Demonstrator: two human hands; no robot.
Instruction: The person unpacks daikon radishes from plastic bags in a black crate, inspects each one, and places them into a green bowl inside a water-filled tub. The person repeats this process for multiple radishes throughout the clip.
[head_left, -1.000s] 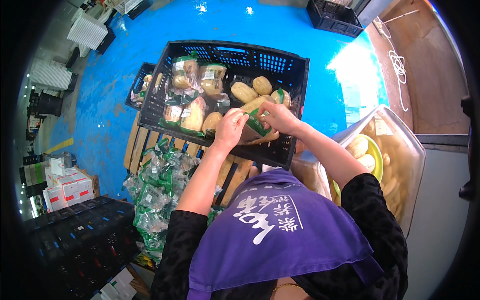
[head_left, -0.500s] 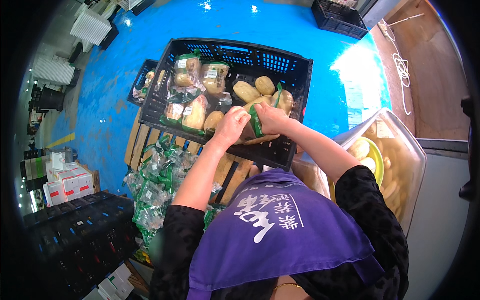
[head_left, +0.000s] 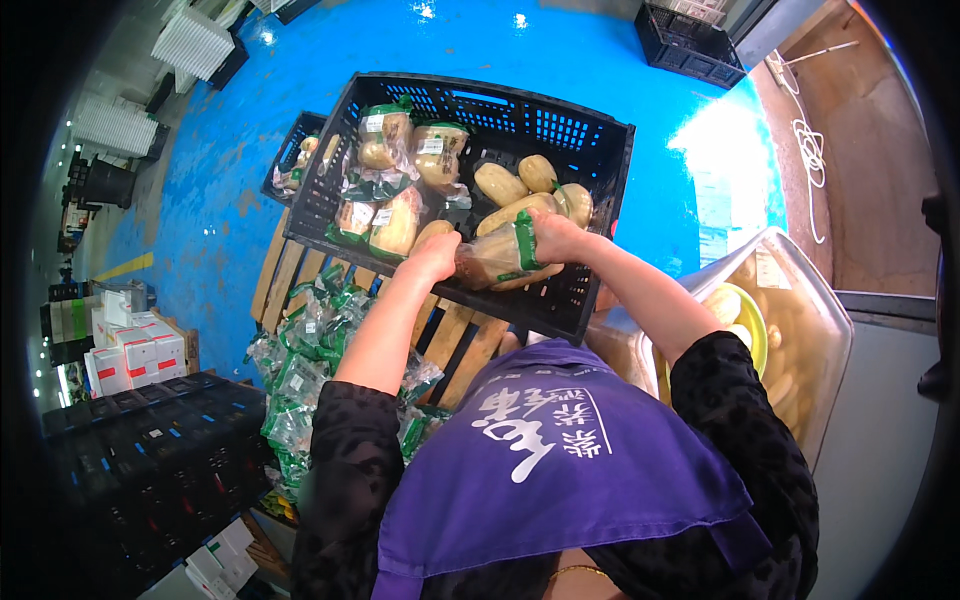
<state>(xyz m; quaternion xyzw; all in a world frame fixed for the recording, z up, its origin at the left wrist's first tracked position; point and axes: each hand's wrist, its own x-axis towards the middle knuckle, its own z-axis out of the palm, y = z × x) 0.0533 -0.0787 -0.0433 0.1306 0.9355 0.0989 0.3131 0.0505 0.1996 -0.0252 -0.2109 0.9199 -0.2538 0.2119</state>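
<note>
A clear plastic bag [head_left: 487, 258] with a green edge is stretched between my two hands over the near side of a black crate [head_left: 480, 92]. My left hand [head_left: 432, 260] is closed on its left end. At the green edge, my right hand [head_left: 558, 238] grips the other end. Whether anything lies inside the bag is hard to tell. Several loose pale lotus root pieces [head_left: 499, 185] lie in the crate's right half, just beyond my hands. Filled lotus root packs [head_left: 396, 222] with white labels and green tops fill the left half.
Below the crate are a wooden pallet [head_left: 465, 340] and a heap of green-edged plastic bags [head_left: 305, 375]. At right stands a tub [head_left: 838, 320] of lotus roots holding a yellow-green bowl [head_left: 759, 325]. A smaller crate [head_left: 283, 150] sits at left; stacked black crates [head_left: 150, 450] stand lower left.
My hands have moved apart: the left one has gone down and left. The bag, bunched between them before, is now drawn out lengthwise.
</note>
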